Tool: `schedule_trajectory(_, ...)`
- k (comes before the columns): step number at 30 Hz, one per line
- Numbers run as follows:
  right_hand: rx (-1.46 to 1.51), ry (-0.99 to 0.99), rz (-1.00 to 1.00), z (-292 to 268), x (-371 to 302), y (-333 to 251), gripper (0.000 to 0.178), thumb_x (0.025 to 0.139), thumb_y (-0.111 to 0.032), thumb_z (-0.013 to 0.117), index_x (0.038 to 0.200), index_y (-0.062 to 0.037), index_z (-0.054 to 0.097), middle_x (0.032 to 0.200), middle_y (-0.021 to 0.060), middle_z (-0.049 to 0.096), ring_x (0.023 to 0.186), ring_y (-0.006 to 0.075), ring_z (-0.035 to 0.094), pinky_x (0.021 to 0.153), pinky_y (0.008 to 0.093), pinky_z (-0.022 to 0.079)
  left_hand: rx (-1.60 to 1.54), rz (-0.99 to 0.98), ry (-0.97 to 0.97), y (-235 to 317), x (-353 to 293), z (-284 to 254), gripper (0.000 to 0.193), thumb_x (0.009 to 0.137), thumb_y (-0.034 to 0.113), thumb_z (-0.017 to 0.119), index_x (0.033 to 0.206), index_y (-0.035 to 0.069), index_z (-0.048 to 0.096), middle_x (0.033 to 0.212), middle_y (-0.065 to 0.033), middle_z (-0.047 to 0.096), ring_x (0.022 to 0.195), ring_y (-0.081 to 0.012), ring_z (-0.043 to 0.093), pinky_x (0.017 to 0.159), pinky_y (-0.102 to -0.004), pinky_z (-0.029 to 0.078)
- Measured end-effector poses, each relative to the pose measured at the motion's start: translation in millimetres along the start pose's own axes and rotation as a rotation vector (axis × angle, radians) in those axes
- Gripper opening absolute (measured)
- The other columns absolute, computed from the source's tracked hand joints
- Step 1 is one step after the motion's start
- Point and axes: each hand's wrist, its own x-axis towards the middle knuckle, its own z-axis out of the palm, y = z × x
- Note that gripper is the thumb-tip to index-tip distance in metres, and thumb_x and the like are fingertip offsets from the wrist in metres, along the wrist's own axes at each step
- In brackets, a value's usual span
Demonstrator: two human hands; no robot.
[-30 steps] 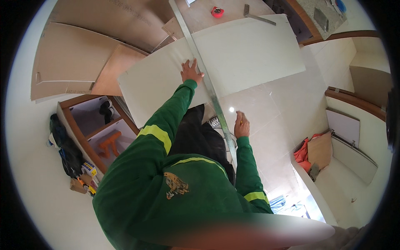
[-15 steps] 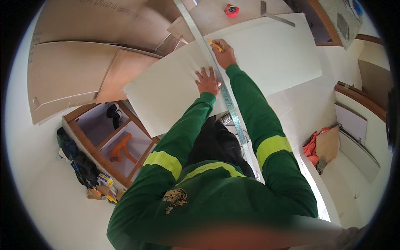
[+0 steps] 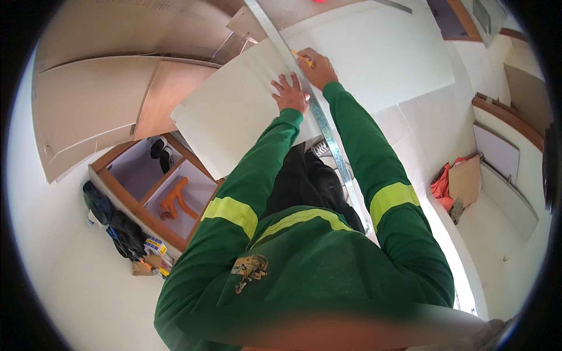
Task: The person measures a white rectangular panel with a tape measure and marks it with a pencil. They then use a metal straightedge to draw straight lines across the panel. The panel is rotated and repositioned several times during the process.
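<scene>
A large white board point(image 3: 386, 55) lies in front of me, and a long metal straightedge point(image 3: 325, 130) crosses it at a slant, its near end reaching past the board toward my legs. My left hand point(image 3: 291, 95) rests on the board with fingers spread, its thumb side at the straightedge's left edge. On the other side of the straightedge, farther away, my right hand point(image 3: 320, 69) is closed around a yellow pencil point(image 3: 303, 58). The pencil's point is at the straightedge's right edge.
Brown sheets point(image 3: 99, 108) and a wooden panel point(image 3: 170, 96) stand at the left. Below them is an open cabinet point(image 3: 153, 188) with an orange tool point(image 3: 173, 199) inside. A metal square point(image 3: 395, 6) and a red tape measure point(image 3: 319, 1) show at the top edge.
My view has tilted, so the scene sits higher and the tape measure is almost cut off. My right hand with the pencil has come nearer along the straightedge, toward my left hand.
</scene>
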Motion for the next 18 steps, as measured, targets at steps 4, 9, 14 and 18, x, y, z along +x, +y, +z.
schedule_trajectory(4,-0.062,-0.050,0.092,-29,-79,5,0.033,0.094,-0.030,0.062,0.121,-0.0130,0.069,0.105,0.0205,0.075,0.094,0.0428,0.073,0.086,0.0491,0.058,-0.010,-0.012,-0.062,-1,3,2,0.091,0.091,0.040,0.072,0.164,0.013,0.027,0.164,-0.0270,0.024,0.150,-0.0584,0.025,0.111,-0.0682,0.042)
schedule_trajectory(9,-0.096,-0.100,0.159,-50,-150,20,0.033,0.095,-0.030,0.062,0.120,-0.0100,0.069,0.104,0.0215,0.075,0.096,0.0409,0.073,0.087,0.0481,0.057,-0.006,-0.023,-0.099,1,5,-2,0.092,0.090,0.039,0.072,0.165,0.015,0.024,0.165,-0.0247,0.022,0.151,-0.0575,0.023,0.113,-0.0674,0.042)
schedule_trajectory(14,-0.068,-0.069,0.170,-55,-173,28,0.032,0.094,-0.029,0.062,0.119,-0.0109,0.069,0.103,0.0218,0.076,0.097,0.0409,0.073,0.089,0.0480,0.056,-0.017,-0.035,-0.071,3,6,-2,0.092,0.089,0.035,0.077,0.164,0.015,0.027,0.161,-0.0233,0.026,0.149,-0.0564,0.027,0.110,-0.0647,0.046)
schedule_trajectory(18,-0.061,-0.042,0.198,-55,-180,26,0.031,0.094,-0.028,0.063,0.119,-0.0105,0.069,0.101,0.0221,0.075,0.095,0.0400,0.073,0.088,0.0472,0.056,-0.013,-0.017,-0.038,1,8,3,0.092,0.088,0.035,0.078,0.163,0.015,0.028,0.159,-0.0233,0.028,0.149,-0.0569,0.028,0.109,-0.0648,0.047)
